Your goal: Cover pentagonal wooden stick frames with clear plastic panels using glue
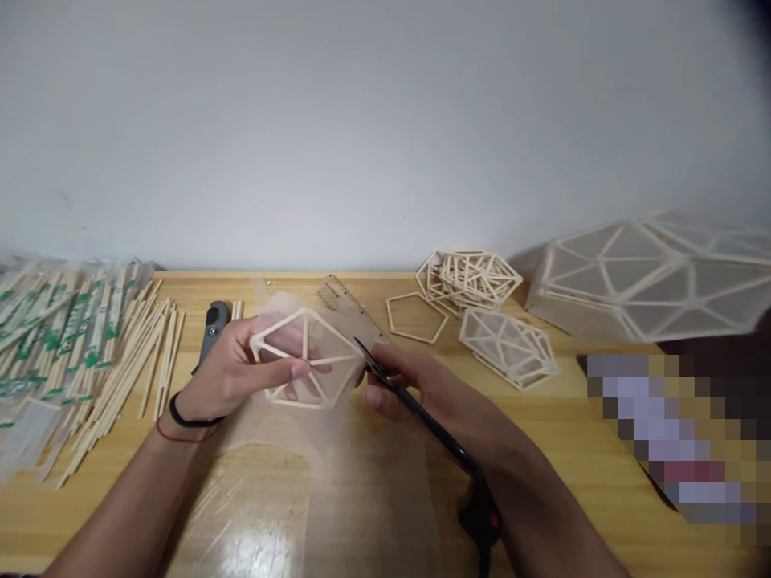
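Note:
My left hand (234,377) is closed on a pentagon stick frame (305,345) with spokes meeting at its middle, the thumb pressing on the centre. Thin translucent sheet (274,309) backs the frame and sticks out past its edges. My right hand (403,385) is closed around a long, slim black tool (430,425) with a pointed tip. That tip lies by the right corner of the frame; whether it touches the sheet, I cannot tell. A bulky black part with a red spot shows at the tool's lower end; its exact kind is unclear.
Wrapped chopsticks (60,329) and loose sticks (129,369) lie left, beside a grey utility knife (210,333). Behind are a clear ruler (352,305), piled stick frames (473,277) and a covered frame (509,345). A large covered structure (650,277) stands right; translucent sheet (373,490) lies in front.

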Tool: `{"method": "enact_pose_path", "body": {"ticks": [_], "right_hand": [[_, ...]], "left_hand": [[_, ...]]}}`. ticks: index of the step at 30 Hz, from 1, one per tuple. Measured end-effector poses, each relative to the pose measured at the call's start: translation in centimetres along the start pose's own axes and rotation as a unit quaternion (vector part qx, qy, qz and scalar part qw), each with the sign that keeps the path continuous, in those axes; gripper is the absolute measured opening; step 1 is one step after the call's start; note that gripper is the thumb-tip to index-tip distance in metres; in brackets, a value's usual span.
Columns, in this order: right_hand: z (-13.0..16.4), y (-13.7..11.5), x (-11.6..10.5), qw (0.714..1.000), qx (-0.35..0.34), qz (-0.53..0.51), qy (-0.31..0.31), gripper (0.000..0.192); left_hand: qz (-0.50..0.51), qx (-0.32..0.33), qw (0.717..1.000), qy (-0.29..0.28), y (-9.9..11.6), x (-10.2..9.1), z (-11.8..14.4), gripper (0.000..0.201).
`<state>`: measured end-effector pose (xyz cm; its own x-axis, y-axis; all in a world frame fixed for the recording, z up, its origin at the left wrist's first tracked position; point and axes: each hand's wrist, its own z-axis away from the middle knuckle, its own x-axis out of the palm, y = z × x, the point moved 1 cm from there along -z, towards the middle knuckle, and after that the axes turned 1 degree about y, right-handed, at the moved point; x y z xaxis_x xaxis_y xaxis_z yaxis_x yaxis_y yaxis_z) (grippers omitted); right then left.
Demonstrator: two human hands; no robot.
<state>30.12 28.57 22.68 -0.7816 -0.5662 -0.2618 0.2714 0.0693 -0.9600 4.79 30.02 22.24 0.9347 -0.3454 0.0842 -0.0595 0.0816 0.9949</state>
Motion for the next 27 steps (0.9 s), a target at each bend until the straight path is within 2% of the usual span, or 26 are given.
{"method": "enact_pose_path", "body": {"ticks": [15,22,27], "right_hand": [[-0.16,0.02,0.3,1.0,0.001,0.007,0.002,0.033],[-0.07,-0.09,0.62,1.0,0.012,-0.007,0.003,0.04],[-0.16,0.19,0.5,0.999,0.015,0.029,0.016,0.04]], "left_hand": [[0.02,-0.014,1.0,-0.006,-0.22,-0.13,-0.06,0.017],[0.038,-0.009,0.999,-0.007,-0.09,0.02,-0.18,0.016],[0.048,-0.009,0.999,-0.017,-0.24,-0.13,0.0,0.013]]}}
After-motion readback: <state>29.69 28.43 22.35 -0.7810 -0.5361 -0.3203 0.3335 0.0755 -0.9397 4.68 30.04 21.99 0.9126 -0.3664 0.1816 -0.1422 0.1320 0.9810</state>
